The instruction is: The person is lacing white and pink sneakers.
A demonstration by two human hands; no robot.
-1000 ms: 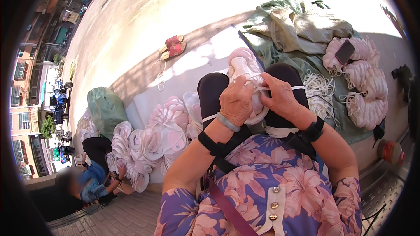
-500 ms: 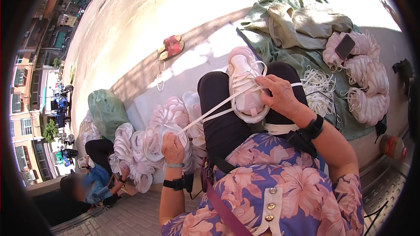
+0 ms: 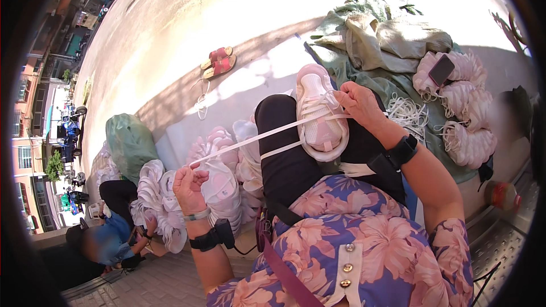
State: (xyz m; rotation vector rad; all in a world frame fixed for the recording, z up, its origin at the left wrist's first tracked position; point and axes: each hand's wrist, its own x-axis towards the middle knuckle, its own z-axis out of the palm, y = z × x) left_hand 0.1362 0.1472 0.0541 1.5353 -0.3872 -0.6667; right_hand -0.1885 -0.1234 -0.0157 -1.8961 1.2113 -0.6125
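Observation:
A pale pink and white sneaker (image 3: 322,131) rests on my lap between my thighs, its toe pointing away from me. White lace threads through its upper eyelets. From there a long white shoelace (image 3: 250,141) stretches taut to the left, its end pinched in my closed left hand (image 3: 190,189), out beyond my left thigh. At the shoe's right edge my right hand (image 3: 361,105) is closed, thumb and fingertips pinching lace beside the eyelets. A white band (image 3: 281,150) crosses my left thigh next to the shoe.
Pink-white shoe uppers (image 3: 222,185) are heaped at my left, near a green sack (image 3: 132,145) and a seated person (image 3: 116,239). On the right lie loose laces (image 3: 408,115), bundled shoes (image 3: 455,142) with a phone (image 3: 441,69), and green cloth (image 3: 369,74). Red sandals (image 3: 219,63) stand ahead.
My left hand has moved farther left, drawing the lace into a longer taut line. My right hand has shifted slightly away from me along the shoe. A blurred head now appears at right.

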